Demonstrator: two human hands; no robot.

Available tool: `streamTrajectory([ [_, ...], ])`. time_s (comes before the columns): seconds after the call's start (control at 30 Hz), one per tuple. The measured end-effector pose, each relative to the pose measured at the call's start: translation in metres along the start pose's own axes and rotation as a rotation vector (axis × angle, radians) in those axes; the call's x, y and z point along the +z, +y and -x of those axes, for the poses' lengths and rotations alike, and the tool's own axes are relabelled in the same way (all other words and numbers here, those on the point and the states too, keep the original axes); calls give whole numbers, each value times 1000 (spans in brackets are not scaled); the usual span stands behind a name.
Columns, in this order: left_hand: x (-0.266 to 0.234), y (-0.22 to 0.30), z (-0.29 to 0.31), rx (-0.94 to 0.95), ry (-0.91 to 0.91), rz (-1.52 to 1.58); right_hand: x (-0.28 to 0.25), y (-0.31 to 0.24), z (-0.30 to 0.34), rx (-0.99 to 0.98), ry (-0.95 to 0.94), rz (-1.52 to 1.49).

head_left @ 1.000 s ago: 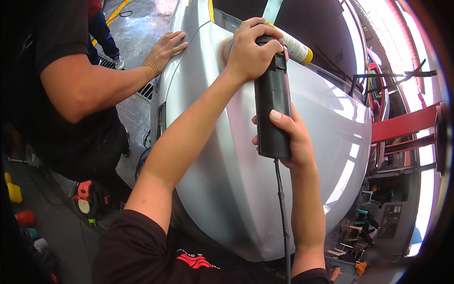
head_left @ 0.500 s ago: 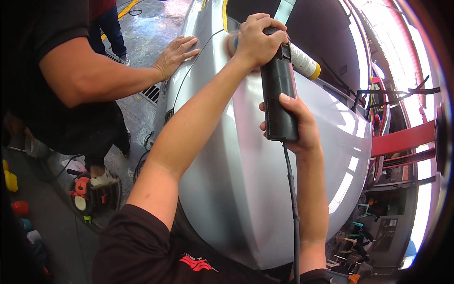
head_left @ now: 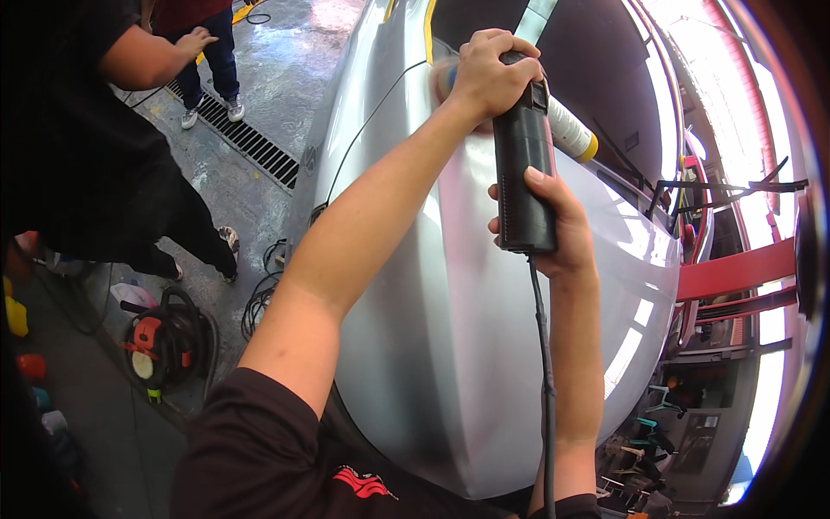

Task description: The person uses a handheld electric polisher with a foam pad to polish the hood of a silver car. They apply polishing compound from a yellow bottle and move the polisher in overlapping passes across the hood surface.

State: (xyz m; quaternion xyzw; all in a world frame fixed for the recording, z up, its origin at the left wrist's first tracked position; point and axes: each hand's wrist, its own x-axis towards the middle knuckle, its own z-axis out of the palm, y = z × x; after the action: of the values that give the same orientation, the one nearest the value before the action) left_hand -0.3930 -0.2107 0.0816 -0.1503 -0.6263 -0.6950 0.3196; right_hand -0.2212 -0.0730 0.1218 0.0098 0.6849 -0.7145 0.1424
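Note:
Both of my hands grip a black corded polisher (head_left: 523, 186) over a glossy silver car panel (head_left: 406, 337). My left hand (head_left: 491, 76) wraps over its head end, fingers closed. Lower down, my right hand (head_left: 566, 227) holds the handle, with the thumb along its side. Behind my left wrist shows a blurred round pad (head_left: 445, 80) at the panel surface; most of it is hidden. The power cord (head_left: 545, 346) runs from the handle toward me past my right forearm. Just right of the polisher lies a white bottle (head_left: 566, 130) with a yellow cap, near the dark windshield.
A co-worker in black (head_left: 112, 173) stands left of the car, and another person (head_left: 207, 60) is farther back. A floor drain grate (head_left: 251, 143), coiled black cable (head_left: 262, 298) and a red-and-black machine with a hose (head_left: 160, 342) are at left. A red beam (head_left: 735, 268) reaches in at right.
The co-worker's hand has come off the car panel and drawn back left, with the body stepping away. In the picture, polisher, hands and car have shifted slightly right; my grip is unchanged.

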Motion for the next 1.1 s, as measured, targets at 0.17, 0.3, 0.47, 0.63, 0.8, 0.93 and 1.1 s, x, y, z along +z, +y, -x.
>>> streamTrajectory([
  [0.17,2,-2,1,15,12,38,1,1,2,-27,17,9],
  [0.3,9,2,13,1,17,86,-3,2,18,-20,20,46],
  [0.47,11,16,42,13,-22,14,-16,7,51,48,-9,47],
  [0.63,12,35,82,68,-45,78,-13,26,89,29,76,58],
  [0.8,9,43,92,66,-103,42,-18,27,105,60,62,48],
  [0.93,4,48,101,27,-129,75,-13,34,110,59,83,47],
  [1.1,-2,60,126,57,-159,7,-11,44,136,82,109,44],
])
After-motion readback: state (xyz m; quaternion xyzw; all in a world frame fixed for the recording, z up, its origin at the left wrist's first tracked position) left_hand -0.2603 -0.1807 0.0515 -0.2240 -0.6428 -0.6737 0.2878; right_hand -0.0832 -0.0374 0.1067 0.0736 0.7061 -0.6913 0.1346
